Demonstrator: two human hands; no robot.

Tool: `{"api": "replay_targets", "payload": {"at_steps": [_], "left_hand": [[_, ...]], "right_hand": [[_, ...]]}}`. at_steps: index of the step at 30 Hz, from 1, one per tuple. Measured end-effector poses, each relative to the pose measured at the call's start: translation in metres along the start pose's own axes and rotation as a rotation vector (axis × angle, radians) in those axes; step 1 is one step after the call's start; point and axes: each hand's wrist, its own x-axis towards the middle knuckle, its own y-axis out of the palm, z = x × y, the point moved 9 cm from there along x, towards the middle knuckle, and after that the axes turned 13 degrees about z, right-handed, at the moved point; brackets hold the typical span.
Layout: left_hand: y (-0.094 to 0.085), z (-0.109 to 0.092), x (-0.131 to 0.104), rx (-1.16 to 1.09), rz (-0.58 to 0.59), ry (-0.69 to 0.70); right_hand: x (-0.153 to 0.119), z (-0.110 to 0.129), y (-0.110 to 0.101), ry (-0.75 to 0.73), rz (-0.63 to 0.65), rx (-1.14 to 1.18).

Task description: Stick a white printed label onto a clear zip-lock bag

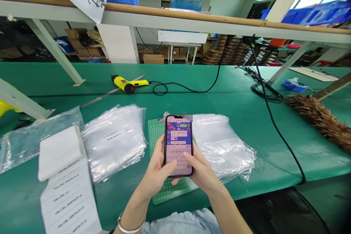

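A smartphone (178, 146) is held upright between both hands, its screen lit with a chat and an on-screen keyboard. My left hand (159, 168) wraps the phone's left side, thumb over the keys. My right hand (201, 168) grips the right side, its thumb also on the keyboard. Beneath the phone lies a green gridded clipboard (161, 192), partly hidden. To its left is a stack of clear plastic bags (115, 142) with a printed label on top. Another stack of clear bags (222, 142) rests to the right.
A folded strip of printed labels (68, 193) lies at the left. Farther back are a yellow heat gun (128, 83) and a metal ruler (101, 97). Coiled black cables (265, 89) and a bristly brush (318, 119) are at the right. A shelf (175, 16) with blue bins crosses above.
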Motion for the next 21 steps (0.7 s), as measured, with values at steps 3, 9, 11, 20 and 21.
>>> {"api": "replay_targets", "payload": {"at_steps": [3, 9, 11, 20, 21], "left_hand": [[0.0, 0.0, 0.0, -0.021, 0.004, -0.001], [-0.003, 0.003, -0.004, -0.032, -0.015, -0.033], [-0.007, 0.003, -0.005, -0.048, -0.047, -0.02], [-0.012, 0.007, -0.005, -0.109, -0.074, -0.013], [-0.01, 0.005, -0.005, -0.104, -0.052, 0.0]], "right_hand": [[-0.001, -0.001, -0.001, 0.004, -0.012, -0.014], [-0.001, 0.003, 0.004, -0.018, 0.041, -0.05], [-0.002, 0.003, 0.006, -0.015, 0.084, -0.027], [-0.003, 0.002, 0.012, 0.012, 0.215, 0.095], [-0.003, 0.002, 0.012, 0.014, 0.214, 0.098]]}}
